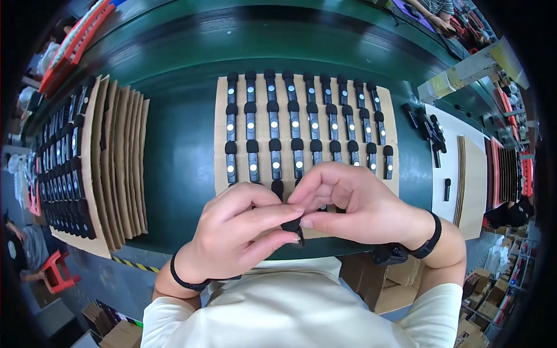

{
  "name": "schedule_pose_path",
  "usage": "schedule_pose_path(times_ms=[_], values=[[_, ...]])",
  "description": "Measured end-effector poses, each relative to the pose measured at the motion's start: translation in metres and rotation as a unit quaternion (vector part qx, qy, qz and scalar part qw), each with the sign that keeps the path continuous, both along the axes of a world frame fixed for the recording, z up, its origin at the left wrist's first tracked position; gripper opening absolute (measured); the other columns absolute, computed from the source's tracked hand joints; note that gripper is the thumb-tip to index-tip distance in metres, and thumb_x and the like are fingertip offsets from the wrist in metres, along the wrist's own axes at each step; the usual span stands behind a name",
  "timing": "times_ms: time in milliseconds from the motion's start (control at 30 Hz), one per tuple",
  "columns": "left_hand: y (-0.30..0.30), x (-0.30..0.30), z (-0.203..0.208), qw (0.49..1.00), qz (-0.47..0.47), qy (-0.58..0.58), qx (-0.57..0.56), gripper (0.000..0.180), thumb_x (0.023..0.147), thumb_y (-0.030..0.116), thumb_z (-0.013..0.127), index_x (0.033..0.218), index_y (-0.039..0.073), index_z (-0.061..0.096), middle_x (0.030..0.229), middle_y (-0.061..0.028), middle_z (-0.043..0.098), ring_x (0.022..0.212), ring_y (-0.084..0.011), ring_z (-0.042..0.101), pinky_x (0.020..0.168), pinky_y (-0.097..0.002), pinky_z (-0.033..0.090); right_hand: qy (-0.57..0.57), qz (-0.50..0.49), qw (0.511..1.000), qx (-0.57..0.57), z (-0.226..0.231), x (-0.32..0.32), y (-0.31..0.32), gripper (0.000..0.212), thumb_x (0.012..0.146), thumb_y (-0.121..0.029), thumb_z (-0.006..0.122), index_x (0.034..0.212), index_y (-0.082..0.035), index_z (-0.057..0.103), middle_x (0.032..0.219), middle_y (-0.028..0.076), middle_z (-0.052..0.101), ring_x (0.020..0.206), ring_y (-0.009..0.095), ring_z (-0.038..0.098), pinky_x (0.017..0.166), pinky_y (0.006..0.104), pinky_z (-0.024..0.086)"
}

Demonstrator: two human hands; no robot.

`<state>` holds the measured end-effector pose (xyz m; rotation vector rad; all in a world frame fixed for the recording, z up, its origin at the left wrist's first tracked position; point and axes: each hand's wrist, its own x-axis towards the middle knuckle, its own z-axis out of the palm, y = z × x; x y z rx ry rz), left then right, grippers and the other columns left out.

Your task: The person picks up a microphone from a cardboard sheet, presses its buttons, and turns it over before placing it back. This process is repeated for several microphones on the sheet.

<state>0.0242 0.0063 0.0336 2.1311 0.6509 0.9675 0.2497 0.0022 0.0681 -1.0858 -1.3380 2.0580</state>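
Note:
In front of my chest, a small black clip-on microphone with a foam cap [292, 224] is between my two hands. My left hand [235, 226] pinches it between thumb and fingers. From the other side, my right hand [360, 209] closes its thumb and fingertips on the foam end. Fingers cover much of the microphone. Just beyond, a brown cardboard sheet [264, 124] carries rows of similar black microphones [295, 119], each with a pale round dot and a dark foam top. My hands hide part of the nearest row.
Stacked cardboard sheets [125, 168] bearing more microphones stand at the left of the green bench [180, 145]. On the right lie a loose microphone pile [429, 127] and a cardboard piece [473, 180]. A metal post [458, 78] rises behind. Below sits an open carton [400, 287].

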Motion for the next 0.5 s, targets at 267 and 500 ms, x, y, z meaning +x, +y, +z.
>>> schedule_pose_path(times_ms=[267, 500], values=[[-0.008, 0.0, -0.021, 0.986, 0.003, -0.146, -0.077, 0.031, 0.073, 0.008, 0.083, 0.098, 0.0, 0.067, 0.092, -0.0131, 0.065, 0.081, -0.0217, 0.063, 0.071, -0.03, 0.05, 0.194, -0.149, 0.968, 0.049, -0.038, -0.014, -0.04, 0.027, 0.085, 0.003, 0.067, 0.11, 0.001, 0.057, 0.107, 0.008, 0.06, 0.1, 0.019, 0.06, 0.093, 0.0319, 0.047], [-0.006, 0.001, -0.021, 0.987, 0.006, -0.137, -0.079, 0.032, 0.073, 0.009, 0.083, 0.099, -0.001, 0.066, 0.089, -0.0132, 0.066, 0.083, -0.025, 0.064, 0.074, -0.0333, 0.05, -0.08, -0.178, 0.884, 0.424, -0.054, -0.015, -0.052, 0.031, 0.077, 0.002, 0.074, 0.106, 0.001, 0.061, 0.099, 0.012, 0.063, 0.085, 0.023, 0.06, 0.075, 0.0332, 0.048]])
